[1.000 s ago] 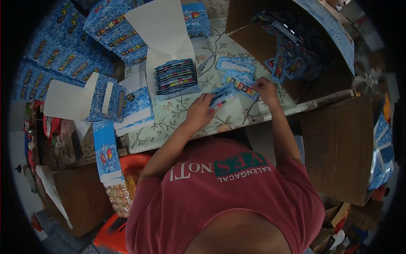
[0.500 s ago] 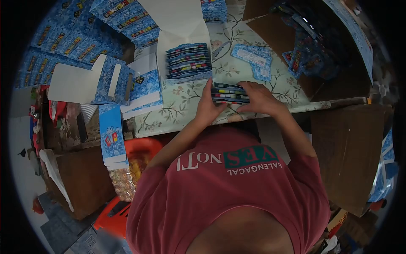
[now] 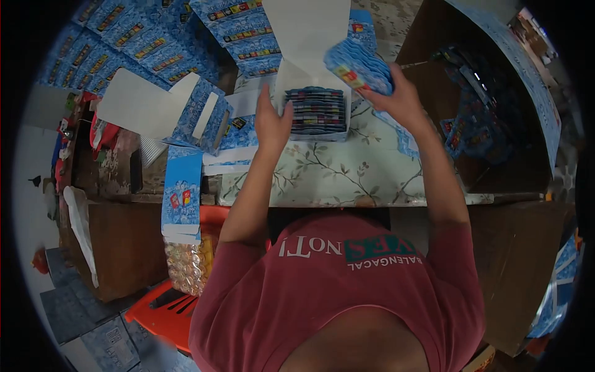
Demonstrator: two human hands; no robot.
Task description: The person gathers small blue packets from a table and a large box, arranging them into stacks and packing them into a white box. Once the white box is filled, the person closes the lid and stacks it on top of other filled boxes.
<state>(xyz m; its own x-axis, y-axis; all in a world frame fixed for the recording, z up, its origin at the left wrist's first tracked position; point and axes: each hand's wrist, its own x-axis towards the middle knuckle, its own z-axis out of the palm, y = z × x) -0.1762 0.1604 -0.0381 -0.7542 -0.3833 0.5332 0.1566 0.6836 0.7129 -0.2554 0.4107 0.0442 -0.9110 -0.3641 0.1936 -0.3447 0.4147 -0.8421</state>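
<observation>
My right hand (image 3: 401, 98) grips a fanned stack of blue packets (image 3: 358, 65), raised at the right side of an open white box (image 3: 347, 118). A row of dark-edged packets (image 3: 315, 111) stands upright inside that box. Its white lid (image 3: 308, 28) is folded back. On the box's left side my left hand (image 3: 273, 121) is open, fingers pointing up and thumb apart, with nothing in it. Partly hidden behind my right forearm, more blue packets (image 3: 406, 141) lie on the flowered tablecloth (image 3: 334, 167).
Opened blue cartons (image 3: 198, 118) lie to the left, with stacked blue boxes (image 3: 136, 37) behind them. A large cardboard box (image 3: 427, 80) holding loose packets stands at the right. A red plastic chair (image 3: 155, 310) is at the lower left, with a bag of round wrapped items (image 3: 186, 266) on it.
The packet stack, held between both hands at the table's front, is now raised in my right hand beside the box. My left hand has let go and moved to the box's left side.
</observation>
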